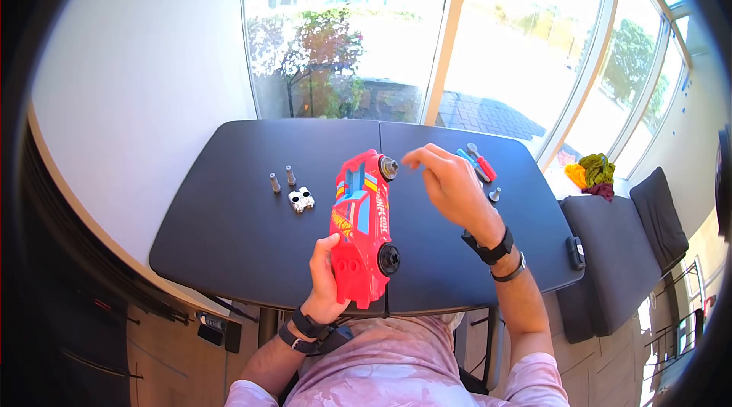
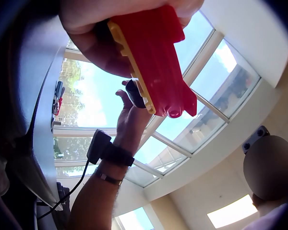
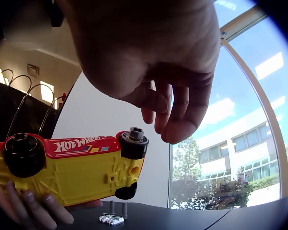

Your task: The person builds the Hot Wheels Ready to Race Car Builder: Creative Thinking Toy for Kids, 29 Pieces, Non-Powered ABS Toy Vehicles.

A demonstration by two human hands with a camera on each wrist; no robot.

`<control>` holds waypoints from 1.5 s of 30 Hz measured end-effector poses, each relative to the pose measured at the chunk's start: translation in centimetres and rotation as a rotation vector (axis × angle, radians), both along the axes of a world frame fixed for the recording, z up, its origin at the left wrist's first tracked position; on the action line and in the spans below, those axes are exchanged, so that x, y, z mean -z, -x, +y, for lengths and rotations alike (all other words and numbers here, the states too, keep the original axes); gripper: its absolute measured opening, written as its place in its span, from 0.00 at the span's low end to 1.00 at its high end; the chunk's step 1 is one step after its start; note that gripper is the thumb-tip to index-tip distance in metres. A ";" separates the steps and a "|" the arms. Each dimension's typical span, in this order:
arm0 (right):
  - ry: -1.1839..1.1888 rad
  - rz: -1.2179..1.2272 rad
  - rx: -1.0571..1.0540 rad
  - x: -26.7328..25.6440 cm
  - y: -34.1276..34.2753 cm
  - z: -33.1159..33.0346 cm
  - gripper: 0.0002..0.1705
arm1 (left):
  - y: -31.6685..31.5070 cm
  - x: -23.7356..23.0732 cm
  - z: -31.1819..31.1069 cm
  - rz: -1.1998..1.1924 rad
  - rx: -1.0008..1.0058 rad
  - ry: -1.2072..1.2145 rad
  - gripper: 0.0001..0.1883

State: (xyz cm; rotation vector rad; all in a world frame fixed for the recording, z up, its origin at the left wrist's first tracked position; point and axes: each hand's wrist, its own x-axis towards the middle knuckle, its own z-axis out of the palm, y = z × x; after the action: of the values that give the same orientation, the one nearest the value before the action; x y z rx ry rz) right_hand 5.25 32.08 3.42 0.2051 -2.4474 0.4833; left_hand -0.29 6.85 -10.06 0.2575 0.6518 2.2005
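Note:
My left hand (image 1: 326,285) grips a red toy car (image 1: 352,254) by its rear end, holding it on its side above the table. The wheels face right in the head view. A grey bolt head (image 3: 136,133) stands out of the front wheel (image 3: 134,146), while the other near wheel (image 3: 24,155) shows a black hub. The yellow underside (image 3: 77,177) faces the right wrist camera. My right hand (image 1: 454,187) hovers just right of the front wheel, apart from it, fingers loosely bent and holding nothing visible.
On the dark table (image 1: 229,232), two grey bolts (image 1: 290,175) stand beside a white part (image 1: 301,200) at the left. Tools with red and blue handles (image 1: 486,170) and another grey bolt (image 1: 495,194) lie at the right. A black device (image 1: 575,252) is at the right edge.

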 end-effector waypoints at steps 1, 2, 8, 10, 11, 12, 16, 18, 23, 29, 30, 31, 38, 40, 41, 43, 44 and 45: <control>0.030 0.031 -0.047 -0.2 0.0 -0.4 0.20 | 0.1 0.2 0.0 -0.002 0.004 -0.004 0.39; 0.061 0.061 -0.093 -0.3 0.0 -1.1 0.20 | 0.2 0.3 0.0 -0.004 0.009 -0.007 0.39; 0.023 -0.032 0.010 -0.4 -0.1 -1.1 0.18 | 0.2 0.3 -0.1 -0.004 0.019 -0.005 0.39; 0.050 -0.048 -0.011 -0.7 -0.1 -1.4 0.17 | 0.1 0.0 -0.1 0.007 0.013 0.000 0.38; 0.038 -0.060 -0.044 -0.5 0.1 -1.3 0.17 | 0.1 0.0 -0.2 0.011 0.011 0.004 0.38; 0.026 -0.073 -0.076 -0.3 0.2 -1.2 0.17 | 0.1 0.0 -0.2 0.012 0.012 0.006 0.38; -0.044 -0.035 -0.008 0.4 1.0 -0.8 0.14 | 0.1 0.1 -0.2 -0.006 0.022 0.010 0.38; -0.079 -0.056 0.037 0.4 1.1 -0.7 0.13 | 0.1 0.1 -0.2 -0.013 0.013 0.010 0.38; -0.087 0.026 0.023 0.2 0.9 -1.9 0.12 | 0.2 0.4 -0.3 -0.003 0.019 0.012 0.37; -0.095 -0.040 0.051 0.1 0.8 -1.8 0.12 | 0.4 0.7 -0.2 0.000 0.018 0.014 0.37; -0.099 -0.018 0.039 0.2 0.8 -1.9 0.12 | 0.3 0.6 -0.2 -0.002 0.018 0.014 0.37; -0.106 -0.026 0.042 0.2 0.8 -2.0 0.13 | 0.3 0.6 -0.2 -0.004 0.018 0.016 0.37; -0.088 -0.036 0.004 0.6 1.2 -1.7 0.13 | 0.4 0.8 -0.3 -0.004 0.025 0.028 0.36; -0.076 -0.032 -0.006 0.7 1.2 -1.6 0.13 | 0.3 0.7 -0.2 -0.008 0.029 0.023 0.36; -0.072 -0.034 -0.008 0.6 1.2 -1.6 0.13 | 0.3 0.7 -0.2 -0.010 0.030 0.021 0.36; -0.063 -0.036 -0.010 0.6 1.2 -1.5 0.14 | 0.3 0.8 -0.2 -0.011 0.031 0.021 0.36; -0.059 -0.035 -0.010 0.7 1.2 -1.5 0.14 | 0.4 0.9 -0.2 -0.012 0.031 0.021 0.36; -0.054 -0.034 -0.010 0.7 1.2 -1.5 0.14 | 0.4 0.9 -0.2 -0.011 0.031 0.021 0.36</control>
State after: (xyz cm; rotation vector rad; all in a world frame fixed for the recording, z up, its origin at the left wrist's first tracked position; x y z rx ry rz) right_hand 4.10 30.58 2.75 0.2336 -2.4953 0.4286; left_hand -0.66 6.64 -10.99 0.2428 0.6609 2.1631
